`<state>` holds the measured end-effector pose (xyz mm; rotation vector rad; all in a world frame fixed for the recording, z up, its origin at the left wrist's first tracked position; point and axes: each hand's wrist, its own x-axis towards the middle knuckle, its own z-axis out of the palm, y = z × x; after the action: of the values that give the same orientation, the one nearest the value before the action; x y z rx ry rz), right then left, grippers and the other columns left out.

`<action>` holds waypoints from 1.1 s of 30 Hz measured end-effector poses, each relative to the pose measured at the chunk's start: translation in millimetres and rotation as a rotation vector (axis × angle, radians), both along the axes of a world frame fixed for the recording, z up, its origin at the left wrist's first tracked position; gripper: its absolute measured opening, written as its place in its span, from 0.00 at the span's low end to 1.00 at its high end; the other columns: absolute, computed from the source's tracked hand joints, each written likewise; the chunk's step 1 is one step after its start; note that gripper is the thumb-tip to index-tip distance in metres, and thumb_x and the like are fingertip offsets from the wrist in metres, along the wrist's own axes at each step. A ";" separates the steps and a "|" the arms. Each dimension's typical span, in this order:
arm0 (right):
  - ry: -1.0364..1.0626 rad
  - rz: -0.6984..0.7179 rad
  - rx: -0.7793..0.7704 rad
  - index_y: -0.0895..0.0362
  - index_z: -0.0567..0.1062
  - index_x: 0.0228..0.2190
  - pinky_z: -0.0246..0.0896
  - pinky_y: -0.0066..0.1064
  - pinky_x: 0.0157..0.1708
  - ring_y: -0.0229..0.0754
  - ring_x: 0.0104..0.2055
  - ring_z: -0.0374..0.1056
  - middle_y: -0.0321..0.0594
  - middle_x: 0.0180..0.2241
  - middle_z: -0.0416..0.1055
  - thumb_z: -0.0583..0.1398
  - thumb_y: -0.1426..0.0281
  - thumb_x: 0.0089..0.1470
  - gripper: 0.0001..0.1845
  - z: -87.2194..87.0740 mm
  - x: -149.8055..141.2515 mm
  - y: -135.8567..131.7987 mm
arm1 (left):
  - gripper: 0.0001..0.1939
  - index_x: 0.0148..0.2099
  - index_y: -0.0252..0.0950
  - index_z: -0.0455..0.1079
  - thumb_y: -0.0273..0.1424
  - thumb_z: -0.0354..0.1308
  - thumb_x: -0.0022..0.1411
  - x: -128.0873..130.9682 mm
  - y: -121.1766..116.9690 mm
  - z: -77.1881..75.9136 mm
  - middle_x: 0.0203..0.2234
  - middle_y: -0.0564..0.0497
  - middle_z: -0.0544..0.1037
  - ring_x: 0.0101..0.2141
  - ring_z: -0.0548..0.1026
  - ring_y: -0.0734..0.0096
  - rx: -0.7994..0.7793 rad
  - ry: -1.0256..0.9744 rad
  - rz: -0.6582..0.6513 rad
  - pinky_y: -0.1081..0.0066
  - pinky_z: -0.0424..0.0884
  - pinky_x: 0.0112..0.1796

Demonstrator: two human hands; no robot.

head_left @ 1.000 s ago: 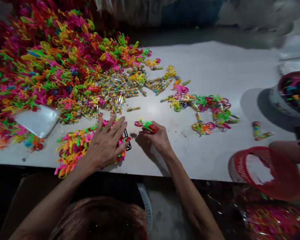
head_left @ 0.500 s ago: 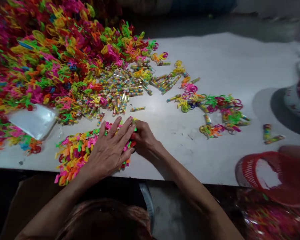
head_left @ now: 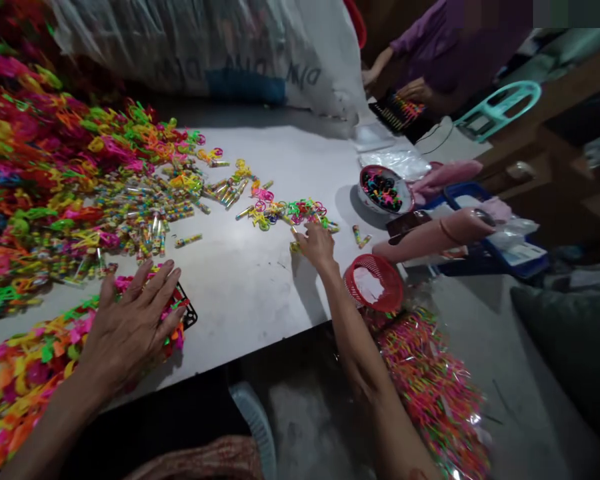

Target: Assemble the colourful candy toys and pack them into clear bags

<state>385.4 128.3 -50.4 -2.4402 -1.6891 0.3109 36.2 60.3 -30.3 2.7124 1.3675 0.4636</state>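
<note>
Near the right end of the tabletop point(head_left: 240, 293), a red perforated basket point(head_left: 393, 287) with white paper point(head_left: 369, 285) inside. Farther right, a blue crate point(head_left: 533, 263); beyond, a turquoise stool point(head_left: 523, 84) beside a person in purple point(head_left: 425, 40). Along the far side, a bulky pale sack point(head_left: 180, 40) with dark lettering.

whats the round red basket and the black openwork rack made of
Round red mesh basket: probably plastic with slight sheen, from its even colour and regular perforations. Black openwork rack: likely moulded plastic, satin, given its rounded frame; coated metal possible.
</note>
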 end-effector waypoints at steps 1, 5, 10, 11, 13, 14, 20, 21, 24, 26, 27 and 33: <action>-0.032 0.023 -0.048 0.61 0.77 0.39 0.60 0.36 0.41 0.50 0.46 0.68 0.52 0.43 0.73 0.54 0.74 0.56 0.13 1.4 0.9 2.2 | 0.30 0.70 0.44 0.46 0.37 0.45 0.67 -0.6 0.3 -1.4 0.64 0.44 0.60 0.65 0.52 0.49 0.014 0.005 0.002 0.39 0.40 0.62; -0.003 0.326 -0.097 0.55 0.78 0.32 0.59 0.30 0.36 0.45 0.42 0.70 0.44 0.42 0.75 0.54 0.78 0.53 0.14 -3.5 -41.7 -9.6 | 0.29 0.69 0.42 0.49 0.38 0.43 0.68 -0.9 0.7 -3.9 0.63 0.43 0.61 0.65 0.53 0.50 0.066 0.043 0.000 0.40 0.43 0.62; 0.329 0.416 0.114 0.54 0.78 0.31 0.60 0.29 0.35 0.40 0.38 0.71 0.40 0.41 0.76 0.53 0.79 0.50 0.15 -15.2 -58.0 -64.0 | 0.27 0.67 0.41 0.54 0.39 0.43 0.68 2.0 0.3 1.2 0.62 0.44 0.64 0.65 0.54 0.52 0.082 0.119 0.030 0.43 0.44 0.62; 0.392 0.328 0.172 0.54 0.78 0.32 0.61 0.29 0.34 0.40 0.36 0.71 0.40 0.39 0.76 0.54 0.77 0.50 0.13 -16.6 -53.8 -70.4 | 0.27 0.67 0.42 0.54 0.39 0.44 0.68 2.5 0.1 2.4 0.62 0.44 0.64 0.65 0.55 0.52 0.083 0.125 0.034 0.44 0.44 0.62; 0.411 0.148 0.198 0.55 0.77 0.32 0.61 0.31 0.33 0.42 0.32 0.70 0.40 0.33 0.75 0.57 0.70 0.51 0.08 -17.4 -48.8 -73.6 | 0.27 0.67 0.42 0.54 0.40 0.43 0.68 3.4 -0.3 4.3 0.62 0.44 0.63 0.65 0.54 0.53 0.076 0.133 0.035 0.45 0.43 0.62; 0.368 0.086 0.162 0.55 0.76 0.31 0.61 0.32 0.32 0.43 0.31 0.70 0.40 0.30 0.74 0.58 0.66 0.51 0.08 -16.7 -50.0 -70.9 | 0.27 0.67 0.41 0.54 0.40 0.43 0.68 3.6 -0.5 5.0 0.62 0.44 0.63 0.65 0.54 0.53 0.071 0.139 0.036 0.45 0.43 0.63; 0.091 0.077 -0.137 0.58 0.71 0.40 0.59 0.35 0.37 0.50 0.41 0.71 0.48 0.38 0.75 0.55 0.70 0.54 0.11 -1.7 -84.2 -42.4 | 0.27 0.67 0.40 0.54 0.42 0.42 0.69 4.6 -1.1 6.3 0.63 0.44 0.63 0.64 0.55 0.53 0.043 0.184 0.063 0.46 0.44 0.62; 0.076 0.085 -0.155 0.58 0.70 0.41 0.59 0.35 0.38 0.50 0.42 0.71 0.49 0.39 0.75 0.54 0.73 0.54 0.12 0.3 -86.1 -40.9 | 0.27 0.66 0.40 0.55 0.42 0.42 0.69 4.9 -1.3 6.5 0.63 0.44 0.63 0.65 0.55 0.53 0.035 0.193 0.067 0.46 0.44 0.62; 0.137 0.115 -0.146 0.57 0.70 0.42 0.58 0.36 0.38 0.49 0.41 0.70 0.47 0.38 0.74 0.54 0.75 0.53 0.13 0.0 -82.0 -40.9 | 0.27 0.66 0.40 0.55 0.42 0.42 0.69 6.0 -2.1 8.6 0.63 0.45 0.62 0.65 0.54 0.54 0.012 0.213 0.082 0.47 0.45 0.62; 0.333 0.127 -0.089 0.57 0.69 0.42 0.58 0.34 0.34 0.46 0.35 0.69 0.42 0.32 0.72 0.58 0.73 0.48 0.16 -5.8 -79.7 -42.6 | 0.26 0.66 0.41 0.54 0.41 0.42 0.69 6.9 -2.4 10.9 0.63 0.46 0.62 0.65 0.53 0.55 -0.007 0.224 0.088 0.47 0.44 0.62; 0.482 0.131 -0.054 0.57 0.68 0.43 0.58 0.33 0.32 0.44 0.32 0.67 0.38 0.29 0.70 0.59 0.73 0.45 0.19 -9.9 -81.3 -43.9 | 0.26 0.66 0.41 0.54 0.41 0.42 0.69 7.3 -2.4 12.1 0.63 0.46 0.62 0.65 0.53 0.55 -0.016 0.231 0.089 0.46 0.43 0.62; 1.244 0.120 -0.051 0.57 0.70 0.31 0.52 0.26 0.23 0.33 0.22 0.55 0.28 0.21 0.61 0.57 0.74 0.36 0.13 -30.5 -127.9 -61.8 | 0.26 0.66 0.41 0.53 0.41 0.41 0.69 8.8 -1.8 15.4 0.64 0.46 0.60 0.65 0.53 0.57 -0.038 0.256 0.090 0.47 0.41 0.63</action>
<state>257.5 66.5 -80.9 -1.4664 -1.1694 1.4816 45.1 58.4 -14.9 2.7637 1.5439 0.0954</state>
